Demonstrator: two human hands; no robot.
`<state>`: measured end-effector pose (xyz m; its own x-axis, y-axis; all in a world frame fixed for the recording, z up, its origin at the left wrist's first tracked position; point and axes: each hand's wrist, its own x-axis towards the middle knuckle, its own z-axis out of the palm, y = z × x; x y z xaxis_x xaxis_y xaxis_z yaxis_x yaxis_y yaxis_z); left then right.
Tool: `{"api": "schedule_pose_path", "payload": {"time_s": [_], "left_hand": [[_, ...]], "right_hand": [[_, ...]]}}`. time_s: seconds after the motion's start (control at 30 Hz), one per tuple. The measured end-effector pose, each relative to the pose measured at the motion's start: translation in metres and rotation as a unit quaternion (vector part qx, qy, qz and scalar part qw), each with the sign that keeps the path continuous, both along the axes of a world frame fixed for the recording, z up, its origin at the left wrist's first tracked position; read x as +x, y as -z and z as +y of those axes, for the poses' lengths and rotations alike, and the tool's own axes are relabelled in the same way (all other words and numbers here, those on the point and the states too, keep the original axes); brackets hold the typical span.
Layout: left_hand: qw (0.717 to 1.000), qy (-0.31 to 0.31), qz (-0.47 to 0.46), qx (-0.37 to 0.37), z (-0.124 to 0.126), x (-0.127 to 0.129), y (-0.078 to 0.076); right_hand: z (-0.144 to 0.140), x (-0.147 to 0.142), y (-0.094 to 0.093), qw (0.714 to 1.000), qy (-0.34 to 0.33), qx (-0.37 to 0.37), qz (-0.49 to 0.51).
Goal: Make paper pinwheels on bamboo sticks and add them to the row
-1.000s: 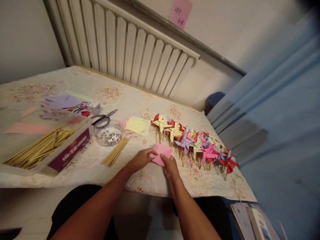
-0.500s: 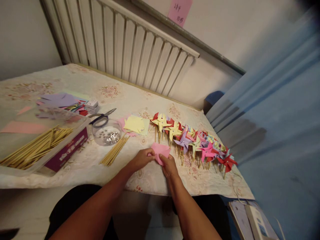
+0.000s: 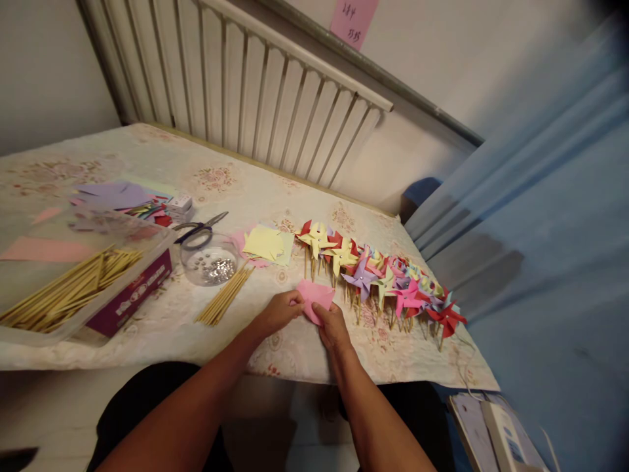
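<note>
A piece of pink paper (image 3: 315, 295) is held just above the table's front part. My left hand (image 3: 281, 313) pinches its left edge between thumb and fingers. On the lower right side, my right hand (image 3: 330, 321) grips it with the thumb lying on top. To the left lie a bundle of thin wooden sticks (image 3: 225, 298) and a clear round dish of small metal pins (image 3: 216, 269). Behind the hands is a stack of cut yellow paper (image 3: 264, 244). Several finished paper pinwheels (image 3: 361, 278) stand on sticks to the right.
A clear plastic box (image 3: 162, 246) full of sticks fills the left front. Scissors (image 3: 199, 229), small white boxes (image 3: 181, 206) and purple paper (image 3: 113, 195) lie behind it. A radiator (image 3: 246, 85) borders the floral-covered table (image 3: 167, 154); a blue curtain (image 3: 540, 262) hangs at right.
The pink paper has shifted very slightly between my fingers. Both hands stay in nearly the same place, and everything else on the table is unchanged.
</note>
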<state>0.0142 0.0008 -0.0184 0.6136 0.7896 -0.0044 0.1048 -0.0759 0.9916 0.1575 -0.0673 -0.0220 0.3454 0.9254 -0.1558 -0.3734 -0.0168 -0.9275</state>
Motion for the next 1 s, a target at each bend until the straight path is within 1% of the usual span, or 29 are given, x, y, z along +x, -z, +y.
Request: {"api": "schedule_pose_path", "payload": {"time_s": [0.13, 0.4, 0.53, 0.83, 1.0], "left_hand": [[1.000, -0.005, 0.005, 0.002, 0.000, 0.001, 0.001], [1.000, -0.019, 0.007, -0.013, -0.003, 0.004, -0.002], [1.000, -0.024, 0.013, 0.004, -0.004, 0.005, -0.002], [0.995, -0.062, 0.064, 0.041, -0.005, 0.008, -0.007], [0.992, -0.075, 0.083, 0.059, -0.006, 0.009, -0.009]], "right_hand": [[0.000, 0.000, 0.001, 1.000, -0.003, 0.002, -0.004], [0.001, 0.003, 0.009, 1.000, 0.001, -0.003, -0.022], [0.001, 0.004, 0.010, 1.000, -0.004, -0.010, -0.022], [-0.002, 0.003, 0.007, 0.998, -0.005, -0.025, -0.061], [-0.003, 0.006, 0.010, 0.997, -0.014, -0.023, -0.078]]}}
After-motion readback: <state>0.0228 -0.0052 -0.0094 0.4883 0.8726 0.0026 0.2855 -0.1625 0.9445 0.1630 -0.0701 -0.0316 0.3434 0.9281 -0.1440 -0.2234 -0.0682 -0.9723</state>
